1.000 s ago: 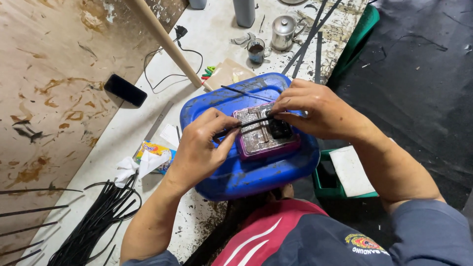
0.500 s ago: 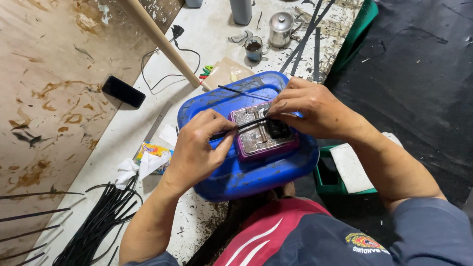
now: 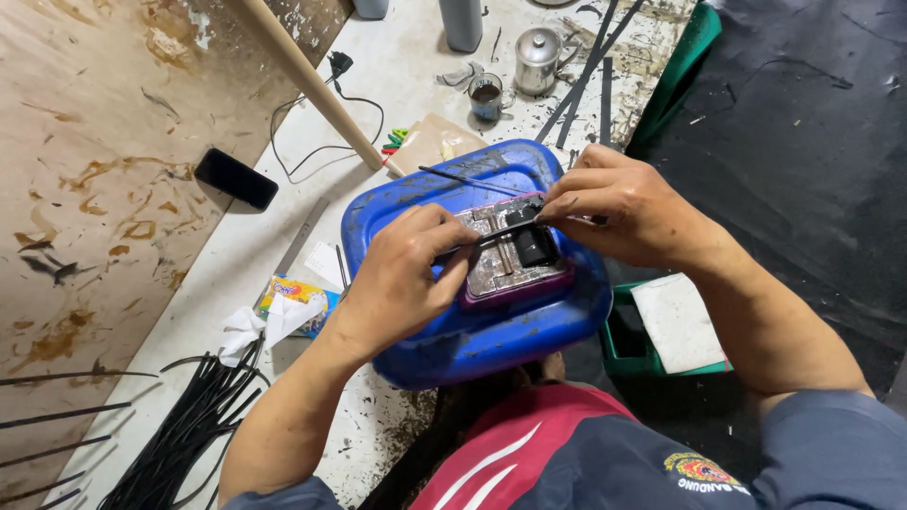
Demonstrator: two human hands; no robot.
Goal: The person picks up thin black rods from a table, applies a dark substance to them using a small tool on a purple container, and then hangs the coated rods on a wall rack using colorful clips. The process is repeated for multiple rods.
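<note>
Step in hand: I judge I am fitting a thin black strip (image 3: 477,238) onto a small metal block (image 3: 505,260), which sits on a blue plastic container (image 3: 472,331) lying on its side between my knees.
Left hand: My left hand (image 3: 406,279) rests on the container's top, fingers pressed together and pinching the near end of the strip against the block's left edge.
Right hand: My right hand (image 3: 628,208) reaches in from the far side, thumb and fingertips closed on the strip's other end just above a black part (image 3: 534,247) on the block.
Where the work sits: The block lies in a purple frame on the flat upper face of the container, directly beneath both hands.
Next move: It looks to call for steady tension between both pinches and a careful seating of the strip; I cannot tell how the strip locks in.
Around me: A bundle of black strips (image 3: 189,430) lies on the bench to my left, a colourful packet (image 3: 298,297) with crumpled tissue near it, a dark phone (image 3: 236,178) farther off, and a small metal kettle (image 3: 537,59) beside a cup (image 3: 487,96) at the far end.
In the way: A wooden pole (image 3: 312,85) slants across the bench toward the container; a loose thin rod (image 3: 468,179) lies across the container's far edge, close to my right fingers.
</note>
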